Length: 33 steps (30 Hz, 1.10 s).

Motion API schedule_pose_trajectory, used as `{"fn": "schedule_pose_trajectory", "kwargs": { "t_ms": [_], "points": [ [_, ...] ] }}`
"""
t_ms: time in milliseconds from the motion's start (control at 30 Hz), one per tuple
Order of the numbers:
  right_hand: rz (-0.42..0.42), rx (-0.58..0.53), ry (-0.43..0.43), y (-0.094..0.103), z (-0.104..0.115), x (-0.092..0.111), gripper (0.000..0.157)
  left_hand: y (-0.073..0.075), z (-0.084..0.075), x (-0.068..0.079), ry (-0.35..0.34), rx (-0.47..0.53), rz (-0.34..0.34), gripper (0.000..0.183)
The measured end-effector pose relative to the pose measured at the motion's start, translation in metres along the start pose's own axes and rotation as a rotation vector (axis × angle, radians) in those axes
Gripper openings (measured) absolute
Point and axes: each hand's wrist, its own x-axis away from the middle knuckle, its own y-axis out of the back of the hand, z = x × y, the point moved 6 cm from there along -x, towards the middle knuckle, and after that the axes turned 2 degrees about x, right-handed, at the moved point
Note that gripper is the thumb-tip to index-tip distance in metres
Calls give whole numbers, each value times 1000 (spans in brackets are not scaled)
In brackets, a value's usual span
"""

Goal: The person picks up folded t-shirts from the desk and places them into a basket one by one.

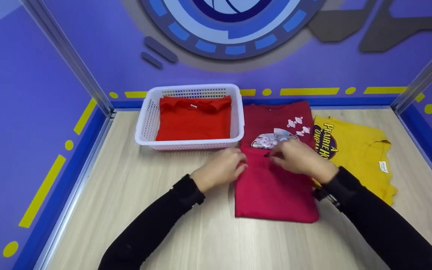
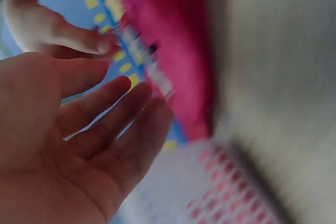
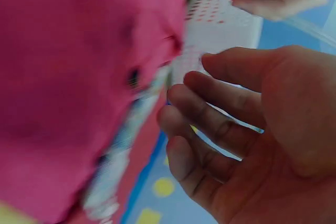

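Observation:
A folded crimson garment (image 1: pixel 272 195) lies on the table, with a small dark mark, perhaps a label, near its far edge. At its left edge hovers my left hand (image 1: pixel 221 168), fingers loosely bent and holding nothing; the left wrist view shows its bare palm (image 2: pixel 79 145). Above the garment's far part is my right hand (image 1: pixel 300 157), also holding nothing, its fingers relaxed and apart from the cloth in the right wrist view (image 3: pixel 252 124). Beyond lies a dark red printed shirt (image 1: pixel 253 120), partly covered by the crimson one.
A white plastic basket (image 1: pixel 146 127) stands at the back left, holding a folded orange-red shirt (image 1: pixel 197 123). To the right a yellow shirt (image 1: pixel 362 161) with dark lettering lies on the table (image 1: pixel 178 232). Printed walls (image 1: pixel 99 45) enclose the back and sides.

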Motion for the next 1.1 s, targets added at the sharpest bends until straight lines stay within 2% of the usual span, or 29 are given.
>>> {"fn": "schedule_pose_trajectory", "kwargs": {
  "t_ms": [133, 267, 533, 733, 1100],
  "points": [
    [61, 28, -89, -17, -20, 25, 11, -26, 3, -3, -26, -99, 30, 18],
    [81, 52, -89, -29, -25, 35, 12, -35, 6, -4, -33, -135, 12, 13],
    [63, 102, -53, -30, -18, 35, 10, -36, 4, -4, -30, -128, 2, 10],
    [77, 104, -46, -36, -9, 32, 11, -33, 13, 7, 33, -60, 45, 12],
    [98, 79, -34, -45, 10, 26, 12, -24, 23, 29, 61, -29, 44, 13]
  ]
}}
